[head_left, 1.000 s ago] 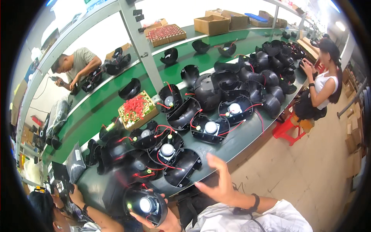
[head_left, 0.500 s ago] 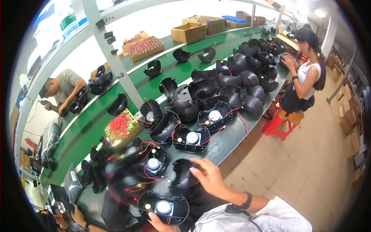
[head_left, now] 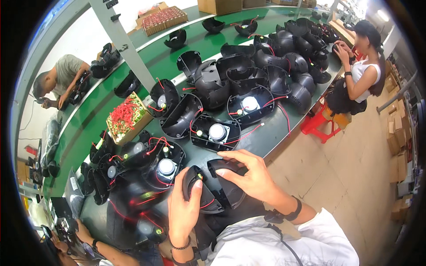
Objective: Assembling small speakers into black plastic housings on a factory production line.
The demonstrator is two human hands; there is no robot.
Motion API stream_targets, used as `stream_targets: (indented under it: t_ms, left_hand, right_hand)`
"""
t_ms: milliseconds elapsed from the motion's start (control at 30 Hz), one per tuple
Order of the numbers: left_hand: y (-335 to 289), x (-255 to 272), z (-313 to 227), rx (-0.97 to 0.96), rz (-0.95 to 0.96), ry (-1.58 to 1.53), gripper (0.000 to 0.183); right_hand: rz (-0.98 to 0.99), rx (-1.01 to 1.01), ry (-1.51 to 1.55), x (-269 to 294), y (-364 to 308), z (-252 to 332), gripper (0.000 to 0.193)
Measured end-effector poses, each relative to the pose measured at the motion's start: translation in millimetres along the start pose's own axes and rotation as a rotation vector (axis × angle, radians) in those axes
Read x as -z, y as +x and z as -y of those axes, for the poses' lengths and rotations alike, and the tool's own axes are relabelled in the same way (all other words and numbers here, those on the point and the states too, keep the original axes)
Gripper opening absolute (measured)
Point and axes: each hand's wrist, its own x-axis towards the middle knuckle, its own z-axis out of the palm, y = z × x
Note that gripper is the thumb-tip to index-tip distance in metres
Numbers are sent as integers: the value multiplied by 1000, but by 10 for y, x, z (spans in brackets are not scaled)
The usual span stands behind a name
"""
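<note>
Close in front of me, my left hand (head_left: 184, 213) grips a black plastic shell half (head_left: 215, 205) with a red wire and a small green-yellow part at its inner side. My right hand (head_left: 256, 175) has its fingers and thumb around another black shell half (head_left: 231, 191). The two halves stand side by side, facing each other, with a narrow gap between them. Just beyond lies an open black shell with a round white-grey speaker (head_left: 166, 167) and red wires. Another shell with a speaker (head_left: 218, 131) sits farther off.
Black shells (head_left: 213, 84) pile up along the grey-green bench. A box of red-wired parts (head_left: 126, 116) sits by a metal post (head_left: 116, 42). One co-worker (head_left: 364, 66) is at the far right, another (head_left: 66, 77) across the green belt; other hands (head_left: 84, 232) work at lower left.
My left hand has lifted its shell from the lower edge and turned it. My right hand has picked up the other shell, and both are now close together. The view has shifted.
</note>
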Motion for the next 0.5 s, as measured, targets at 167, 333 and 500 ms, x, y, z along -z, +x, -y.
stream_targets:
  t_ms: [167,333,500]
  left_hand:
    - [107,-26,-16,15,93,155,47]
    - [172,-31,-20,46,144,114,47]
    - [226,14,-89,106,225,137,45]
  right_hand:
    - [12,-106,382,-209,-103,-128,37]
    - [22,-123,589,-282,-84,-255,36]
    - [-27,-116,530,-346,-42,-212,35]
